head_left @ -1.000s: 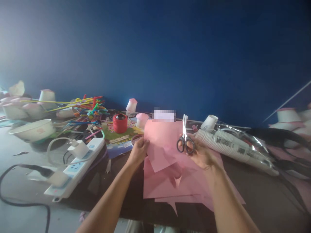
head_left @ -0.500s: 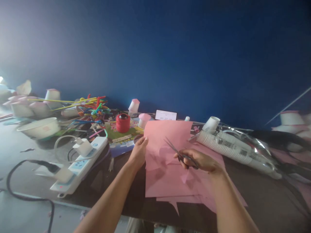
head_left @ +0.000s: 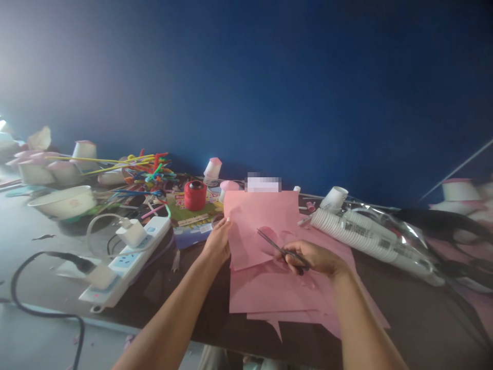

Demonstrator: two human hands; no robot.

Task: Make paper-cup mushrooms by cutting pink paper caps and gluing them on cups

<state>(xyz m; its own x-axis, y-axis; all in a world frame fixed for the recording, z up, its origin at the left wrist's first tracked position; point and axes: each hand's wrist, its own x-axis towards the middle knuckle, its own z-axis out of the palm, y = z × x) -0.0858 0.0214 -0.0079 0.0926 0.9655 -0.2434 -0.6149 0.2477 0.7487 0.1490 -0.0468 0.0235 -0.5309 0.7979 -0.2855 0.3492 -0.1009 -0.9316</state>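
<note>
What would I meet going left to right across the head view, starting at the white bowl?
White bowl → white charger → red spool → left hand → scissors → stack of paper cups.

Matt paper sheet (head_left: 244, 213), metal-bladed scissors (head_left: 284, 251), glossy plastic wrap (head_left: 409, 229), smooth plastic power strip (head_left: 129, 261), fuzzy pipe cleaners (head_left: 157, 167)

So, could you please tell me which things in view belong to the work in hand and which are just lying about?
In use:
- scissors, in the right hand
- pink sheet, held by the left hand

Apparently just lying about:
- power strip
- red spool
- white bowl
- stacked white cups
</note>
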